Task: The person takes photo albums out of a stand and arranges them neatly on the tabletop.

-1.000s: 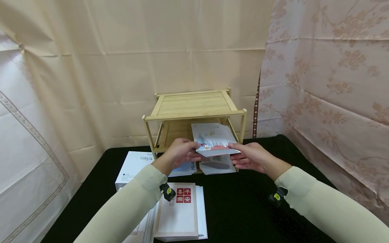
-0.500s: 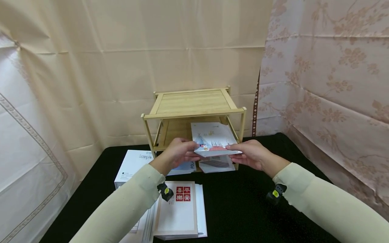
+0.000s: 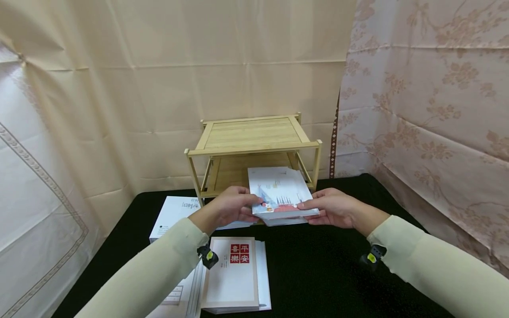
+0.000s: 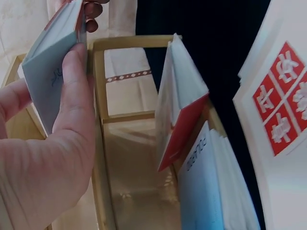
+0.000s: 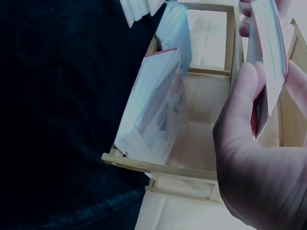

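In the head view a white book with a blue and red picture on its cover is held level at the front of the wooden rack. My left hand pinches its left near corner, thumb on the cover and fingers beneath. On the right near corner, my right hand pinches it the same way. Both wrist views show the book's page edges, the left wrist view its pale blue side. Below, a red-edged book and a blue book marked POLAROID lie on the bottom shelf.
A white book with a red square of characters lies on the black cloth near me. A stack of pale books sits left of it, partly under my left sleeve. Farther back is another white block-like book. Curtains hang behind.
Both hands have drawn the white book slightly toward me and down, out from the rack's middle shelf. It now covers more of the book below. The grip looks unchanged.
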Tool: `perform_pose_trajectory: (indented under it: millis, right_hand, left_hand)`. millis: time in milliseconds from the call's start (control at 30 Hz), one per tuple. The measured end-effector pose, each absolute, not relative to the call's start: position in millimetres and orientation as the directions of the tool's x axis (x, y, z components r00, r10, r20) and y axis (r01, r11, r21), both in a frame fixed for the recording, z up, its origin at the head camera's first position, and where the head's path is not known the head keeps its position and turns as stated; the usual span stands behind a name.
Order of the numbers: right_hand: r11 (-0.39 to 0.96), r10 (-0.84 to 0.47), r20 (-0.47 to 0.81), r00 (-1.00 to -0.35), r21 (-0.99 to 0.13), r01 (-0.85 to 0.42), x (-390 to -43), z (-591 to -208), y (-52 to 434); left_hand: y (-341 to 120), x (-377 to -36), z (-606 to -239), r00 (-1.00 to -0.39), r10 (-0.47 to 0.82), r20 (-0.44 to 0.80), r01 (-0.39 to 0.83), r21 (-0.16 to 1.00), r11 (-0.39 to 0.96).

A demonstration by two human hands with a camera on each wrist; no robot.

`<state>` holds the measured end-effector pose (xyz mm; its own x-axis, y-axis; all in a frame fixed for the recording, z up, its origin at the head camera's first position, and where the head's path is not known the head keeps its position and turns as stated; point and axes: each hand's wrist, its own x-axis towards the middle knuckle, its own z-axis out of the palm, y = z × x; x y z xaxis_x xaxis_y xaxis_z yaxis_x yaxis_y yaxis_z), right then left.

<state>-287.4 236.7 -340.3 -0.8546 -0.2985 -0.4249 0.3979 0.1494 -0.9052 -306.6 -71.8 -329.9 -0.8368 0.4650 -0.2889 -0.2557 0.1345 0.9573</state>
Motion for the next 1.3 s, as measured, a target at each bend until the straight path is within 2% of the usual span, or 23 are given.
perform_pose_trajectory:
  millis: [433,867,1033,1300]
  right_hand:
    - [0.227,-0.348,-0.350,-0.870,-0.932,0.284,-264.1,-349.2,243.7]
    - [0.248,-0.325,-0.348,-0.879,-0.929,0.276,-243.4,-371.7,245.6]
    - [0.245,-0.352,-0.372,-0.859,-0.922,0.298,-232.6,-384.0,248.9]
    - [0.271,-0.390,-0.423,-0.818,-0.902,0.337,-218.6,-410.0,253.9]
  left_hand:
    - [-75.3,-282.3,-333.9,-0.810,0.511,-0.290,-0.236,0.957,0.168]
    - [-77.8,-262.5,-356.0,-0.790,0.529,-0.311,-0.219,0.948,0.231]
    - [-76.8,-252.9,-368.3,-0.769,0.557,-0.313,-0.226,0.949,0.221]
    - [-72.7,-240.7,-392.1,-0.744,0.538,-0.395,-0.294,0.918,0.266]
